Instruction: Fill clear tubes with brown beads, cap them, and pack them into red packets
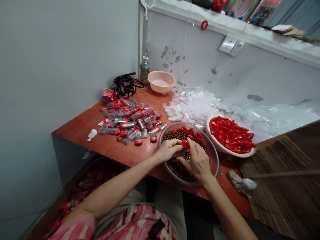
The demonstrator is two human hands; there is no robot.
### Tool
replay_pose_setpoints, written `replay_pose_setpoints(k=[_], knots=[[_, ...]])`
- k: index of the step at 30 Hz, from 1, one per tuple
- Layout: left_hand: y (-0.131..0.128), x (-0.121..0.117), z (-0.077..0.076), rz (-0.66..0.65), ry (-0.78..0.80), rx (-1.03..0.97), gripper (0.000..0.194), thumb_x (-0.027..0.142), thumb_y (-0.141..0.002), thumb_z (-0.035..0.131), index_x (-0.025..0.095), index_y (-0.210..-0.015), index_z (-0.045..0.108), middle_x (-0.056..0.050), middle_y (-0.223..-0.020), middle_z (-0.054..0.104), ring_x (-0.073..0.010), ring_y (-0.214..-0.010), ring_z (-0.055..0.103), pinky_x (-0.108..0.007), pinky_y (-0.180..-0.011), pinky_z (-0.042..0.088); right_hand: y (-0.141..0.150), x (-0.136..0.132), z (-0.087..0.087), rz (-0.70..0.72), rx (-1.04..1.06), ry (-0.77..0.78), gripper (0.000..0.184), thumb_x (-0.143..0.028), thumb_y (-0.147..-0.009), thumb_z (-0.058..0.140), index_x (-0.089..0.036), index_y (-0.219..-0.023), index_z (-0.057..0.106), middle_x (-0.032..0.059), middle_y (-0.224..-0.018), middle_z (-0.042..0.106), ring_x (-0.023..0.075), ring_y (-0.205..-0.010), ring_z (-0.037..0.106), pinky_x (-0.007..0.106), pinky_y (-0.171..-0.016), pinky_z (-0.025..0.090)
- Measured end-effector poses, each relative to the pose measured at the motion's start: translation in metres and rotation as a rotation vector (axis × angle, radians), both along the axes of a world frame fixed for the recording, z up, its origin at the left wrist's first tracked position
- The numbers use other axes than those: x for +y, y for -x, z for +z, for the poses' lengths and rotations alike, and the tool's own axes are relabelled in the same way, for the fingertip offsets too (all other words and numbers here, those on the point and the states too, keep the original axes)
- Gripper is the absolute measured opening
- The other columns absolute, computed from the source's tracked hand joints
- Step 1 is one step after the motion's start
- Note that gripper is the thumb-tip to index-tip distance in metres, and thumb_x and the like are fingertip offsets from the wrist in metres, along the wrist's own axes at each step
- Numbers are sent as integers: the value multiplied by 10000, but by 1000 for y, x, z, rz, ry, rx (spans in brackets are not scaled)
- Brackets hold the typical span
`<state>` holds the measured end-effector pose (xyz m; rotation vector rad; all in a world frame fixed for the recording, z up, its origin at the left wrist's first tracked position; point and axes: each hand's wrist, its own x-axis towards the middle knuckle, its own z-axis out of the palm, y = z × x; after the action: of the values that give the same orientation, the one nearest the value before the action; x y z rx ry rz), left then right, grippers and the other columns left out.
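Observation:
Over a metal bowl [215,166] of brown round beads [180,170], both my hands are closed around a small clear container with a red cap [185,144]. My left hand [168,150] pinches its side from the left. On the right, the fingertips of my right hand [199,162] are at the red cap, with the thumb lower down by the clear body. My fingers hide part of the container. Several loose red caps [197,136] lie on the beads at the bowl's far side.
Filled red-capped containers [127,125] are heaped at left. A bowl of red caps [228,135] and a pile of clear empty containers [192,105] lie right and behind. Stacked cardboard [287,173], a pink basin [161,81], a black bag [123,86] and a bottle [145,63] stand around.

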<state>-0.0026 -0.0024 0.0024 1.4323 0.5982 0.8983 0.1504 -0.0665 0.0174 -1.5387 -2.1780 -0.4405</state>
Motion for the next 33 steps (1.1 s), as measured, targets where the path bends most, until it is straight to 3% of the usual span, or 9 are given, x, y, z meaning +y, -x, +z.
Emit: replay_pose_setpoints(k=[6, 11, 15, 19, 24, 28, 30, 33], knots=[[-4, 4, -4, 5, 195, -130, 245, 293, -701, 612, 106, -857, 633, -37, -773, 627, -135, -706, 549, -251, -706, 419, 5, 9, -10, -26, -38, -65, 634, -408, -794, 504, -96, -1313, 316, 188, -1100, 578, 281, -960, 572, 388, -827, 451], [-8, 5, -1, 21, 367, -267, 287, 302, -620, 692, 98, -815, 637, -23, -732, 622, -103, -648, 526, -232, -677, 392, 2, 14, -9, 2, 31, 6, 649, -401, -787, 511, -84, -1316, 307, 189, -1156, 549, 275, -1029, 547, 382, -851, 451], [-9, 4, 4, 41, 442, -344, 317, 306, -581, 727, 101, -806, 638, -11, -715, 618, -86, -620, 513, -221, -662, 383, 1, 17, -2, 44, 83, 102, 714, -394, -766, 559, -113, -1344, 248, 174, -1267, 465, 264, -1148, 466, 396, -932, 409], [-8, 4, 2, 2, 497, -371, 324, 312, -571, 738, 96, -790, 633, -6, -683, 605, -82, -587, 507, -219, -634, 373, 2, 19, 0, 30, 146, 116, 768, -390, -722, 618, -134, -1341, 244, 168, -1255, 475, 273, -1140, 474, 423, -916, 423], [-8, 4, 1, 25, 514, -413, 315, 304, -562, 746, 92, -766, 633, -13, -679, 608, -91, -603, 516, -225, -641, 367, 10, 27, -8, 73, 243, 3, 660, -324, -709, 627, -153, -1281, 346, 143, -1163, 546, 252, -1062, 533, 406, -893, 446], [-7, 4, 4, 59, 516, -434, 319, 287, -553, 752, 95, -784, 645, -17, -699, 620, -95, -626, 521, -227, -666, 370, 12, 30, -14, 80, 261, -95, 645, -287, -725, 609, -157, -1297, 339, 139, -1149, 562, 249, -1047, 546, 403, -900, 441], [-7, 5, 5, 63, 521, -438, 308, 281, -554, 753, 95, -775, 647, -17, -699, 623, -91, -625, 523, -223, -667, 375, 11, 30, -13, 81, 251, -60, 664, -290, -738, 601, -171, -1322, 309, 134, -1180, 549, 249, -1069, 536, 408, -916, 429], [-8, 4, 5, 57, 548, -437, 306, 275, -563, 750, 97, -789, 647, -21, -724, 634, -90, -633, 537, -220, -670, 390, 9, 27, -7, 81, 272, 119, 790, -305, -743, 606, -202, -1387, 160, 124, -1305, 450, 252, -1176, 450, 423, -945, 402]])
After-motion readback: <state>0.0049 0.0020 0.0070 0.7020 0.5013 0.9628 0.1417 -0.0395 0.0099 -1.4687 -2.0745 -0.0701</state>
